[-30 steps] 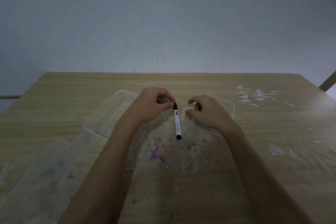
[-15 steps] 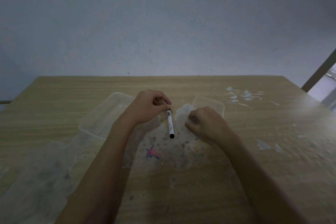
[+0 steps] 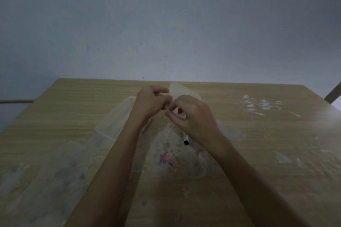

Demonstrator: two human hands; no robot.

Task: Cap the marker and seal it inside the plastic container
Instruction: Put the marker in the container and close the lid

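My left hand (image 3: 152, 101) is closed at the table's middle, its fingertips pinched at what looks like the upper end of the marker (image 3: 186, 141). Only the marker's white barrel and black lower end show, poking out below my right hand (image 3: 193, 119). My right hand crosses over the marker with its fingers curled at the near corner of a translucent plastic lid (image 3: 184, 91), which is tilted up behind both hands. The clear plastic container (image 3: 118, 116) lies on the table to the left, partly behind my left forearm. The marker's top is hidden.
The wooden table (image 3: 258, 143) carries pale smudges, white scraps (image 3: 258, 104) at the far right and a blue-pink scribble (image 3: 166, 159) near the middle. A grey wall stands just behind the table's far edge.
My hands have come together. The right hand moved left over the marker and the lid beside it rose from flat to tilted. The marker's lower end shifted right.
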